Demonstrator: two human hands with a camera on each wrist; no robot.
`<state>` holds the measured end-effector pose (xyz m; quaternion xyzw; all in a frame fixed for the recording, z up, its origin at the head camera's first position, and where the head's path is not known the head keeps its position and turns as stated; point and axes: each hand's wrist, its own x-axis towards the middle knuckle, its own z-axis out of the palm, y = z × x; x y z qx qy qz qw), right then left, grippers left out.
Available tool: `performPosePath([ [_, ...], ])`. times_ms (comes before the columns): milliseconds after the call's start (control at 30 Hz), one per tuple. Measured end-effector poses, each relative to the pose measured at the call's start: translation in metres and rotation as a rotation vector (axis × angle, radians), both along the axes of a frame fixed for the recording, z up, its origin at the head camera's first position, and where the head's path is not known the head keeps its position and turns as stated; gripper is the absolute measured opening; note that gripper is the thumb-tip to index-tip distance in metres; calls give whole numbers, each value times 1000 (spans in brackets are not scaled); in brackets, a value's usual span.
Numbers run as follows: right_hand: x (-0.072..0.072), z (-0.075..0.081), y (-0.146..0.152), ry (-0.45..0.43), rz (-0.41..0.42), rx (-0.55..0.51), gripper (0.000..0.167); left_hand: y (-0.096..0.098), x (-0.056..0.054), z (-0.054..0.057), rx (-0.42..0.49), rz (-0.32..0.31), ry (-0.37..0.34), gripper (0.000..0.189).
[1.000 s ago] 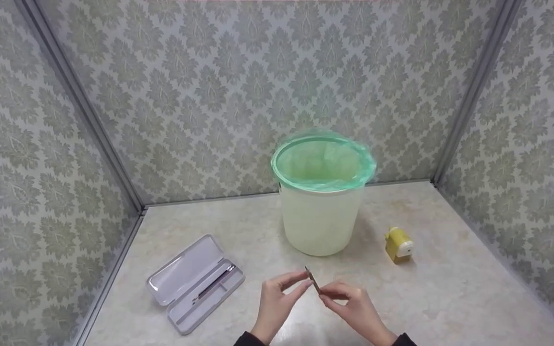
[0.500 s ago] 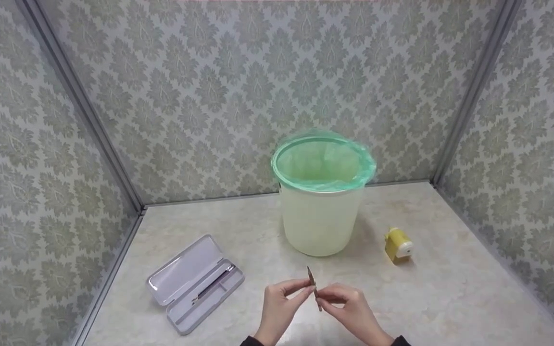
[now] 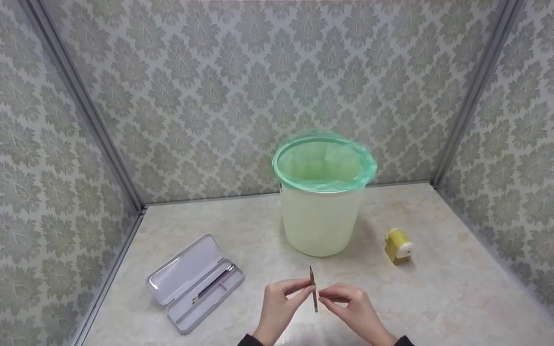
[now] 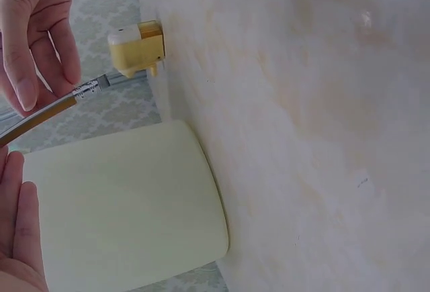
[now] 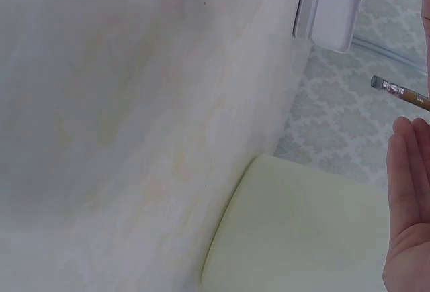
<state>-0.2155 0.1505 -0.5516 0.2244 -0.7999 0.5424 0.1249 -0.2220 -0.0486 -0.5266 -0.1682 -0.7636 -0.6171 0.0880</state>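
Thumb and fingers of my left hand [image 3: 279, 305] pinch a pencil [image 3: 314, 300] near its middle, above the table. In the head view its dark tip points away from me and its other end points toward me. That end carries a metal band and a grey eraser [image 5: 377, 82], seen in the right wrist view. My right hand [image 3: 351, 305] hovers right beside the pencil, thumb and fingertips near each other, with a thin gap to the pencil. Its fingers look fairly straight in the right wrist view [image 5: 410, 191].
Behind the hands stands a pale bin [image 3: 320, 223] with a green liner [image 3: 366, 166] over its rim. A small yellow-and-white sharpener [image 3: 397, 245] is at the right. An opened pencil case [image 3: 185, 269] at the left holds a dark pencil [image 3: 214, 282]. Patterned walls enclose the table [image 3: 450, 288].
The pencil has turned more upright in the head view and more of its near end shows. The right fingertips have let go of it. Left hand still pinches it.
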Motion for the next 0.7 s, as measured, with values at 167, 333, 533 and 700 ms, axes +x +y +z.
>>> performPosePath([
  [167, -3, 7, 6, -18, -28, -23, 13, -3, -1, -1, -79, -25, 156, 18],
  [333, -5, 17, 12, -58, -35, -51, 17, -5, -2, -2, -142, -40, 261, 17],
  [533, -5, 28, 16, -73, 20, -61, 21, -8, -2, -2, -302, -46, 367, 16],
  [700, -6, 31, 16, -33, 94, -66, 22, -8, -1, -3, -412, -47, 418, 15],
])
